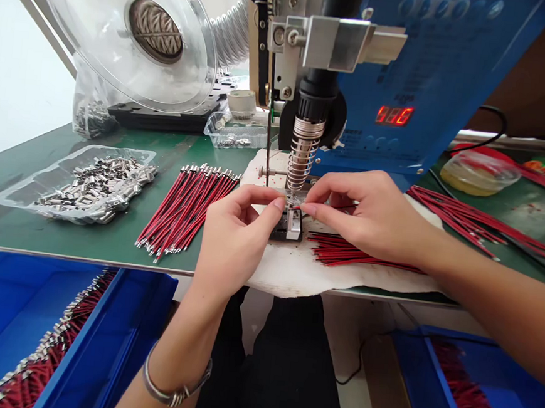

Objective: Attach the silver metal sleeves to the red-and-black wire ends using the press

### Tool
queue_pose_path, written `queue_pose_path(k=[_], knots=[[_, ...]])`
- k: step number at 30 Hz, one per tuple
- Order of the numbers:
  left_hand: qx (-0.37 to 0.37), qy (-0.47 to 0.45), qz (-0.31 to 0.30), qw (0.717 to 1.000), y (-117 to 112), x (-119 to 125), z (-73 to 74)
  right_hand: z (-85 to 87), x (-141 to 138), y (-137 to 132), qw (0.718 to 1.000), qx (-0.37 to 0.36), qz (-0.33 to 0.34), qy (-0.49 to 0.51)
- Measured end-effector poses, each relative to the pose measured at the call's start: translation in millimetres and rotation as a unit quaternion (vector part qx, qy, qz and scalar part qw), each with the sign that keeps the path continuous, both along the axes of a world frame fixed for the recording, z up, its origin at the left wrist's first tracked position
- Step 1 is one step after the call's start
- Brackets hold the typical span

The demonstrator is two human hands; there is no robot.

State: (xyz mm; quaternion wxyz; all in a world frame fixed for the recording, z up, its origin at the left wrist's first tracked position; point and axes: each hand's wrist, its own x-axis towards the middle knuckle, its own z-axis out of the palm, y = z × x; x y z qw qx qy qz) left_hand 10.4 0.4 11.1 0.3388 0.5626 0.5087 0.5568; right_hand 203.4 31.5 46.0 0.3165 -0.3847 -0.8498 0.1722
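Under the tip of a soldering machine's iron (306,140), both my hands meet over a small metal fixture (293,223). My left hand (239,233) is closed, thumb and forefinger pinched at the fixture's left side; what sits in the pinch is too small to name. From the right, my right hand (370,215) pinches a thin red and black wire, its end at the iron's tip. Below that hand lies a bundle of red and black wires (344,252) on a white cloth (290,274). Left of my left hand rests another wire bundle (187,210) with metal ends.
A clear tray (97,184) of small metal parts stands at left, a solder wire spool (125,35) behind it. The blue machine housing (405,82) shows red digits. More wires (474,220) lie right. Blue bins (115,336) with wires sit below the table edge.
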Motion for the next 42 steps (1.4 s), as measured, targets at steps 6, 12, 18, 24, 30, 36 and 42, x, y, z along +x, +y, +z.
queue_pose_path(k=[6,12,18,24,30,36,42], knots=[[-0.003,-0.010,0.009,1.000,1.4,0.0,-1.0,1.0,1.5,-1.4,1.000,0.007,0.000,-0.004],[-0.022,-0.029,0.009,0.999,1.3,0.1,-0.5,0.9,0.6,-1.4,1.000,0.019,-0.002,-0.010],[-0.020,-0.018,0.008,1.000,1.1,0.3,0.3,0.1,1.7,-0.6,0.999,0.037,0.006,-0.012],[-0.021,-0.018,0.013,1.000,2.5,1.6,0.7,-0.1,2.4,0.5,0.999,0.045,0.007,-0.016],[-0.022,-0.036,0.018,0.999,2.2,2.6,0.7,0.5,2.8,-0.9,0.999,0.048,0.011,-0.016],[-0.019,-0.039,0.019,0.999,1.6,1.7,-0.4,0.4,3.5,-1.5,0.999,0.047,0.013,-0.014],[-0.021,-0.032,0.006,0.999,2.5,0.8,-0.5,0.0,3.1,-0.6,0.998,0.053,0.012,-0.018]])
